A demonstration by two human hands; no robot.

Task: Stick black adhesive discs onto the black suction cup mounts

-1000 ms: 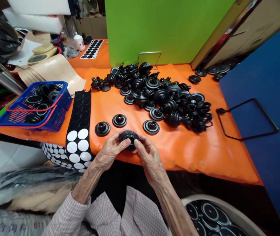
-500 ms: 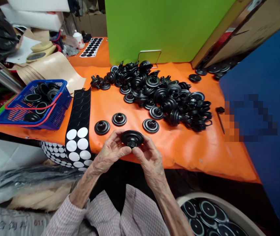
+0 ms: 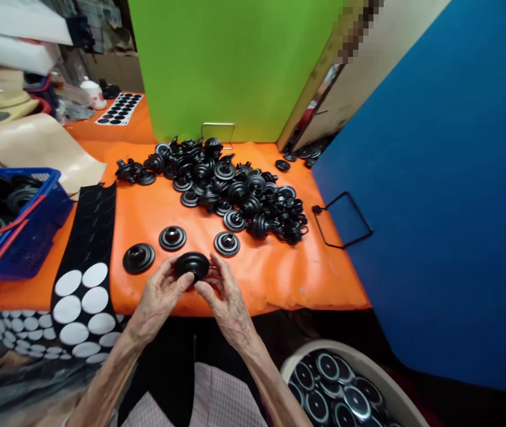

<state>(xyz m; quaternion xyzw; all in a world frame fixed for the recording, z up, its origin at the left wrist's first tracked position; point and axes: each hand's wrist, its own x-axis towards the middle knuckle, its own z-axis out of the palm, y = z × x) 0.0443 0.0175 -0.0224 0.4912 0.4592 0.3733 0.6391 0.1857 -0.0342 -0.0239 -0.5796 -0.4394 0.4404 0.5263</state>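
Between my two hands, near the front of the orange table, is a black round part (image 3: 192, 265), its wide disc side up. My left hand (image 3: 160, 296) grips its left side with thumb and fingers. The fingers of my right hand (image 3: 224, 296) close on its right side, the thumb near its lower edge. Just beyond lie three loose black parts with stems up: one on the left (image 3: 138, 258), one in the middle (image 3: 172, 238) and one on the right (image 3: 227, 243). A large heap of similar parts (image 3: 239, 193) spreads behind them.
A strip with white round stickers (image 3: 75, 308) hangs over the table's front edge. A blue basket (image 3: 35, 249) of black rings stands left. At lower right is a tub (image 3: 295, 353) of black discs. A green panel (image 3: 235, 65) and a blue panel (image 3: 448, 207) border the orange table (image 3: 271, 279).
The view has turned to the right, so the table and basket appear further left. Both hands still hold the black part, now tilted slightly differently.
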